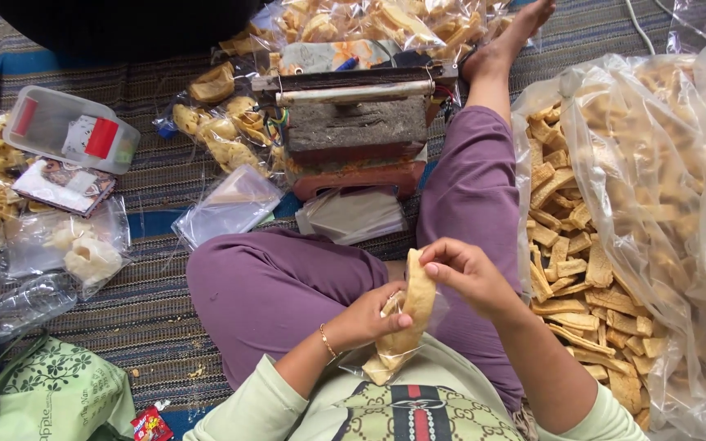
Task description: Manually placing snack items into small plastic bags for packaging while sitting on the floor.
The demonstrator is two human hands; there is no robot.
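Observation:
I sit on a striped mat with purple trousers over my legs. My left hand (pixel 369 314) grips a small clear plastic bag (pixel 392 347) of yellow crackers over my lap. My right hand (pixel 467 273) pinches a long yellow cracker (pixel 418 294) at its top end, its lower part inside the bag's mouth. A big clear sack (pixel 614 204) of the same fried crackers lies open at my right. In front of my knees stands a worn sealing machine (pixel 353 131).
Filled cracker bags (pixel 222 131) lie left of and behind the machine. Empty clear bags (pixel 226 204) lie next to my left knee. A clear lidded box (pixel 71 131), more packets and a green bag (pixel 51 392) sit at the left. My bare foot (pixel 508 41) stretches past the machine.

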